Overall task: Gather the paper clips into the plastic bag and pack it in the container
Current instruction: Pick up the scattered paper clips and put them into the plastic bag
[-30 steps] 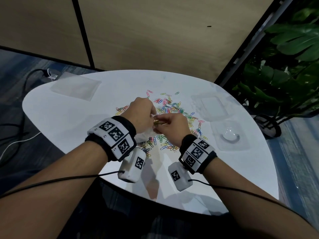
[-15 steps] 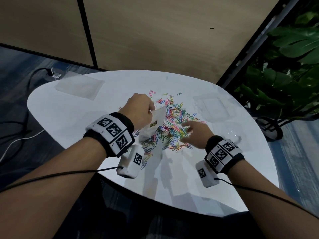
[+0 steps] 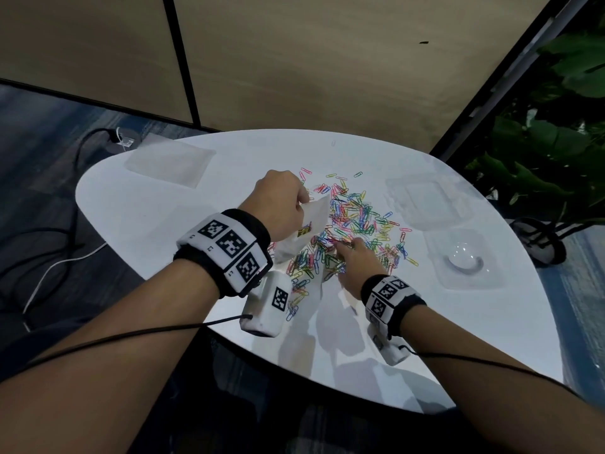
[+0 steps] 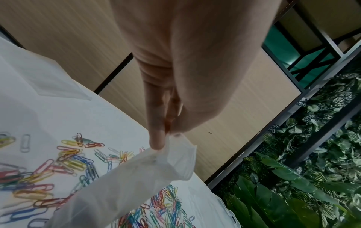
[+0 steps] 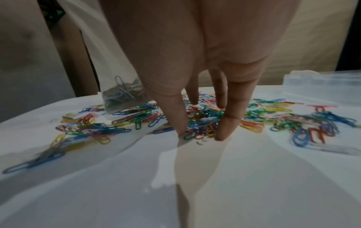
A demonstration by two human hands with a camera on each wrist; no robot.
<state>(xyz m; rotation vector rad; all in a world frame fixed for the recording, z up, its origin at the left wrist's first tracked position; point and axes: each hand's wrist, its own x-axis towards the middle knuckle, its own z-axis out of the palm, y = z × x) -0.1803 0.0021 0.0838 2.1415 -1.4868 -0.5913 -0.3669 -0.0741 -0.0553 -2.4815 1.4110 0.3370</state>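
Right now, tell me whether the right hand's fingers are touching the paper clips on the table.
Touching. The right wrist view shows the right hand with fingertips planted on the table, pressed against the heap of paper clips between them.

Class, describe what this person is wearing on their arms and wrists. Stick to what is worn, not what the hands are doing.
Both forearms are bare, with no sleeves. Each wrist carries a black band topped with white panels printed with black square codes. The right band matches it. Under each wrist hangs a small white box bearing another code, and a thin black cable runs back from it along the arm. The hands wear no gloves.
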